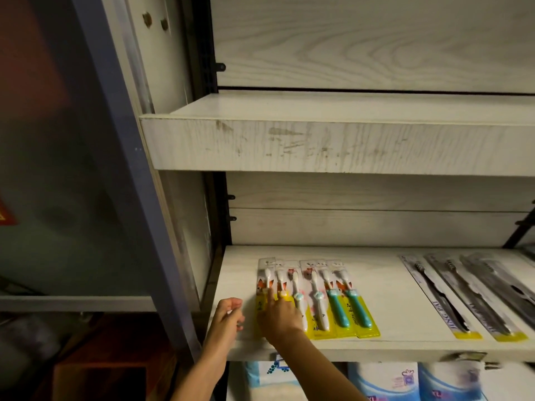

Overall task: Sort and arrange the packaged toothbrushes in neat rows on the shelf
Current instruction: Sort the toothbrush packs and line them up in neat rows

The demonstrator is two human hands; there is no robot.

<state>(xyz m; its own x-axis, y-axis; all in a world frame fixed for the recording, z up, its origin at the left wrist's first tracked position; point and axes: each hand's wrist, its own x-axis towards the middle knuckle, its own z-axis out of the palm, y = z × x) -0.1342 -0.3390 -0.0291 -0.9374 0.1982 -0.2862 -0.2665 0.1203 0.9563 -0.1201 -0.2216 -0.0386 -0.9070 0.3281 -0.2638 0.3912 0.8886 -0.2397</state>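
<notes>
Step in hand: squaring the row. Kids' toothbrush packs [333,302] lie side by side nr the shelf's [390,299] front-left corner. My right hand [279,316], fingers straight, presses the leftmost packs. My left hand [228,312] sits just beside, loosely curled, holding nothing. Next, as I judge it: nudge the leftmost pack parallel w/ the rest, bottoms flush.

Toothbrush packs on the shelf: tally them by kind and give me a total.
Yellow-based cartoon packs: 6
Grey-and-black packs: 3 in view; the row runs to the frame edge
Total: 9 in view
</notes>
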